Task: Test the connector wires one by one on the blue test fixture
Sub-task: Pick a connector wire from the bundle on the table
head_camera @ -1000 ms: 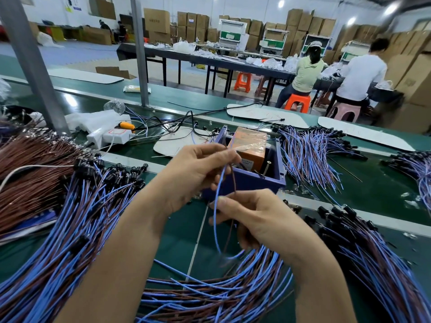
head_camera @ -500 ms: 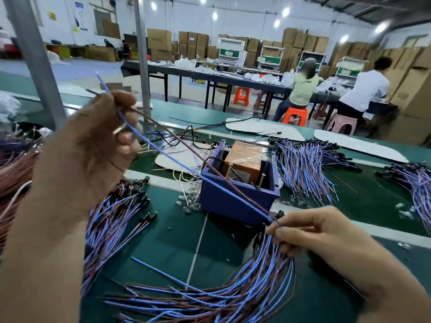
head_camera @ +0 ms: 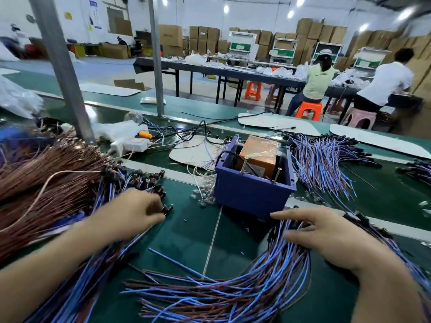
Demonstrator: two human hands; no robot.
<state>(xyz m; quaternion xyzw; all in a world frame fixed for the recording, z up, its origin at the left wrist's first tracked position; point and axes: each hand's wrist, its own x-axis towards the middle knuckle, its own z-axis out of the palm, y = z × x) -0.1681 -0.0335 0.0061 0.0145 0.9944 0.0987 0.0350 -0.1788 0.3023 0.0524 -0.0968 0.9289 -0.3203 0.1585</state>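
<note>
The blue test fixture, an open box holding an orange block, stands mid-table. My left hand is low over the left pile of blue-and-brown connector wires. Its fingers are curled together on a wire whose black connector shows at the fingertips; the hand is blurred. My right hand lies on the front pile of wires, just right of the fixture's front corner. Its index finger and thumb are stretched out and it holds nothing.
A heap of brown wires fills the far left. More blue wires lie right of the fixture. A grey post rises at back left, with a white power strip beside it. Two people sit at a far table.
My left hand dropped from high up down to the left pile, carrying the wire. My right hand let go of the wire's other end and settled on the front pile.
</note>
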